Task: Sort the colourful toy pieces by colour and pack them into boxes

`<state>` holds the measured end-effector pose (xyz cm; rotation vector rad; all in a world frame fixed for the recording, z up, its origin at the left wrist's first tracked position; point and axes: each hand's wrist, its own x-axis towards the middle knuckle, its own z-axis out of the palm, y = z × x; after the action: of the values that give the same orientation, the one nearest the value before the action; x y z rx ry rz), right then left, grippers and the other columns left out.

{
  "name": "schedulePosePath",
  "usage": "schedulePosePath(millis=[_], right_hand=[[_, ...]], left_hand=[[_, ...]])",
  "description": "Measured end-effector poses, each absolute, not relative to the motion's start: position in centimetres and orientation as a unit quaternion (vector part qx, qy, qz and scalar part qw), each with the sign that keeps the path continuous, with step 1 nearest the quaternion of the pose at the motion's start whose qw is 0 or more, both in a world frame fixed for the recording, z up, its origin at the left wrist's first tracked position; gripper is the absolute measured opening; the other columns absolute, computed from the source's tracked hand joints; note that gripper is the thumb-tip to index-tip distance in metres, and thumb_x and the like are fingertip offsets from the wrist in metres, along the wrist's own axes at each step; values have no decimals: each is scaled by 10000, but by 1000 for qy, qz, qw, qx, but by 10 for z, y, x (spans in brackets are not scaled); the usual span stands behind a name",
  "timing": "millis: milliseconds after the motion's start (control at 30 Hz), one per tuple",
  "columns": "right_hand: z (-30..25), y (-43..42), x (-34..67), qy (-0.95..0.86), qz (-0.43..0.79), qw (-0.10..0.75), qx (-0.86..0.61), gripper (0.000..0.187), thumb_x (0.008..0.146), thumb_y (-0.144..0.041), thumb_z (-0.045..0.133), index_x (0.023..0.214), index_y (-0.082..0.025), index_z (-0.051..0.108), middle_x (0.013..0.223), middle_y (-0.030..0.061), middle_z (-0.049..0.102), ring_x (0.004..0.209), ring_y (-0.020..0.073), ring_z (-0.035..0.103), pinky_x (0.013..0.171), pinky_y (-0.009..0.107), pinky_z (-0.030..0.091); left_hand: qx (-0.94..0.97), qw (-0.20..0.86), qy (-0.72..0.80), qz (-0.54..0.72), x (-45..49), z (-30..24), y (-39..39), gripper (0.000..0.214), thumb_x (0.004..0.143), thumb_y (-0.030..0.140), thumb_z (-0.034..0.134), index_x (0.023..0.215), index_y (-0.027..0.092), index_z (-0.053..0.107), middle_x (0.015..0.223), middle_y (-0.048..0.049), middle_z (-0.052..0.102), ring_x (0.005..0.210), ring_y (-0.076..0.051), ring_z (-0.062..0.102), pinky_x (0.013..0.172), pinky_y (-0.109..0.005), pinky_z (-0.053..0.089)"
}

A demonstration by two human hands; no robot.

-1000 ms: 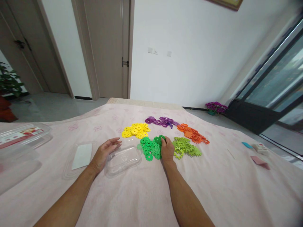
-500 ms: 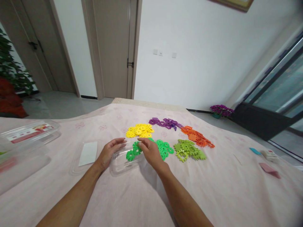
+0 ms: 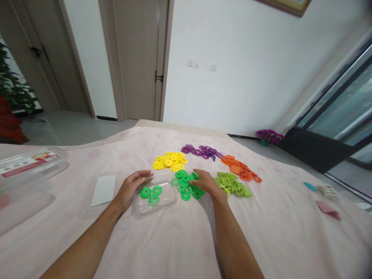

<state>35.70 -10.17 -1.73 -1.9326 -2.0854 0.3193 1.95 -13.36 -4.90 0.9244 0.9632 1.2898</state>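
Observation:
A clear plastic container (image 3: 154, 212) stands on the cloth in front of me with several green notched discs (image 3: 145, 192) in its bottom. My left hand (image 3: 131, 188) grips its left rim, thumb and fingers curved around the edge. Right of the container lies a pile of green discs (image 3: 186, 188). Over the right side of this pile is my right hand (image 3: 207, 182), its fingers apart and the fingertips touching the discs. No disc is visibly held in it. Light-green square pieces (image 3: 234, 185) lie just beyond that hand, partly hidden by it.
Behind are yellow discs (image 3: 171, 161), purple pieces (image 3: 203, 151) and orange pieces (image 3: 242, 170) in separate piles. A clear lid (image 3: 87, 193) with a white label lies to the left, near larger clear boxes (image 3: 29, 164). A pink piece (image 3: 328, 210) and a small white box (image 3: 328, 191) are far right.
Green discs that were by my right hand above the container now lie inside it. My right hand has moved right, onto the green pile. My left hand stays at the container.

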Motion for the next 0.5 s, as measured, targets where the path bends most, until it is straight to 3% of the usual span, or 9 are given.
schedulePosePath(millis=[167,333,500], right_hand=[[-15,-105,371,-717,127,72,-681,599,726,-383,796,1297,-251,668,1248,108,694,1139,281,629,919,333,447],[-16,-104,373,-685,139,90,-709,685,667,-362,843,1304,-199,649,1233,136,683,1104,270,641,866,310,454],[-19,-99,374,-665,199,116,-710,499,673,-322,834,1132,-172,709,1101,95,730,966,227,676,753,269,442]], left_hand=[[396,597,418,559,21,-45,-135,430,675,373,853,1047,181,754,1155,-117,770,1099,-281,720,1004,-385,527],[392,600,421,556,20,-46,-135,446,674,365,854,1062,175,746,1150,-117,771,1091,-275,722,995,-377,530],[384,605,424,554,20,-48,-134,484,650,370,866,1074,170,746,1152,-122,770,1075,-269,726,963,-359,541]])
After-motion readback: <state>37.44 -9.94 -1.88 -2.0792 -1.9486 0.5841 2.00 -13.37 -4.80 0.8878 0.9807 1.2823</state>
